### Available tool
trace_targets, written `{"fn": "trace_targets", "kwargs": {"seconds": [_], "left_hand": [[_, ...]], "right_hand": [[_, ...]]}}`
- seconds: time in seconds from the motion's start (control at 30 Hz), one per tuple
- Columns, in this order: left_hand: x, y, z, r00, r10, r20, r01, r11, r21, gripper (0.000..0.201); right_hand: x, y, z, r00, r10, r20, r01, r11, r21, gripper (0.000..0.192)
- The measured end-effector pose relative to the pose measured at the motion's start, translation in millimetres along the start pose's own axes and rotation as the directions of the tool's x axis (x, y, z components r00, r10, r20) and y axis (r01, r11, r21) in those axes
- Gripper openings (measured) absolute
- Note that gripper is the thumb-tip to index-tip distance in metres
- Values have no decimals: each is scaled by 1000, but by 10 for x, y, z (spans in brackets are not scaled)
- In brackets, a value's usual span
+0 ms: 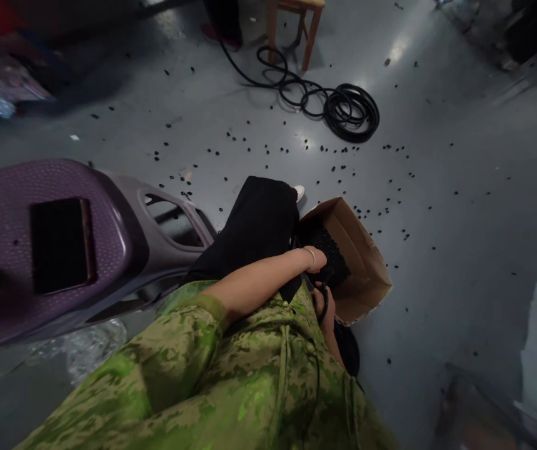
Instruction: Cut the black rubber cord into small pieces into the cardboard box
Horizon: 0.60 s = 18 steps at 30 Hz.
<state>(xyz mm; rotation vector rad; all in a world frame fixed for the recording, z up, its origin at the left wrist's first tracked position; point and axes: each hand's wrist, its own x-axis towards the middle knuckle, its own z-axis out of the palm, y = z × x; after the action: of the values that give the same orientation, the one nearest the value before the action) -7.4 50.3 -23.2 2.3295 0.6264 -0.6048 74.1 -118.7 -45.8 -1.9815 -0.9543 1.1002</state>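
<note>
My left hand [316, 259], with a bracelet at its wrist, is closed over the near side of an open cardboard box [364, 262]. Its fingertips point down and what they hold is too dark to make out. Just below it, my right hand [325, 307] grips black-handled scissors [324, 303]; a dark loop shows around its fingers, while the blades are hard to see. Inside the box lies a heap of small black pieces [334, 250]. The box stands tilted against my legs in black trousers [263, 219].
A purple plastic stool [5, 181] at the left carries a phone [62, 245]. Small black rings are scattered over the grey floor [460, 250]. Further off lie a coiled black hose [351, 112] and a wooden stool [312, 37], with a person's dark leg [225, 22] beside it.
</note>
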Motion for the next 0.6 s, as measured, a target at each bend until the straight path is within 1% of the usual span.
{"fn": "trace_targets", "kwargs": {"seconds": [0.17,0.33,0.5,0.6], "left_hand": [[-52,22,-25,1000,21,20,-22,999,41,25],[-94,56,-38,1000,6,1,-6,998,64,24],[-85,49,-28,1000,11,4,-11,999,31,22],[-85,38,-35,1000,19,-2,-19,1000,17,21]], "right_hand": [[-1,-7,-9,1000,8,-9,-8,1000,18,38],[-11,-40,-14,999,21,-39,-21,1000,5,46],[-11,-48,2,998,45,-48,-46,999,-9,53],[-7,-40,8,998,49,-49,-49,999,-5,54]]}}
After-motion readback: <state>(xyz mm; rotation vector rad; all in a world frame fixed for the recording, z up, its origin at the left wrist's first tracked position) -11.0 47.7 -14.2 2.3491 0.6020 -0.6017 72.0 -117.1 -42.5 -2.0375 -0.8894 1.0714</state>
